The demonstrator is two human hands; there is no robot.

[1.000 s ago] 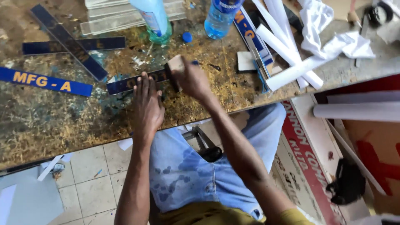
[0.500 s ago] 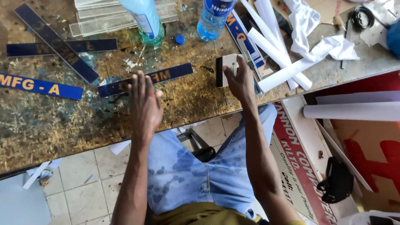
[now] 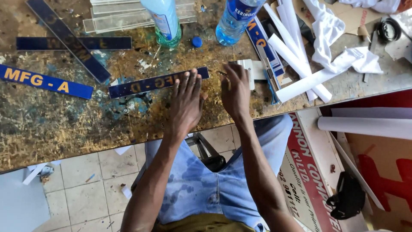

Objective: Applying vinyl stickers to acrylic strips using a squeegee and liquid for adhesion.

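- Pressing flat on the dark blue strip (image 3: 156, 82), our left hand (image 3: 186, 101) lies with its grip spread, fingers side by side over the strip's right end; the strip is thin, glossy and long, with faded yellow lettering.
- Our right hand (image 3: 235, 90) rests just right of it, fingers loosely extended and pinching nothing, tips near a small white block (image 3: 247, 68).
- The tabletop (image 3: 64, 124) beneath is rough, scratched and paint-mottled in brown and gold, flecked with white scraps.
- Its near edge runs just below both wrists; between the hands and that edge we see bare surface.
- Left of the left grip lie more blue strips: one with bright yellow letters (image 3: 45, 80), and two crossed ones (image 3: 73, 43) farther up.
- Beyond the grips stand two clear plastic bottles (image 3: 165, 21), with a blue cap (image 3: 197, 41) between them.
- Right of the right grip, white rolled sheets (image 3: 296, 49) and crumpled white cloth (image 3: 330, 30) crowd the tabletop.
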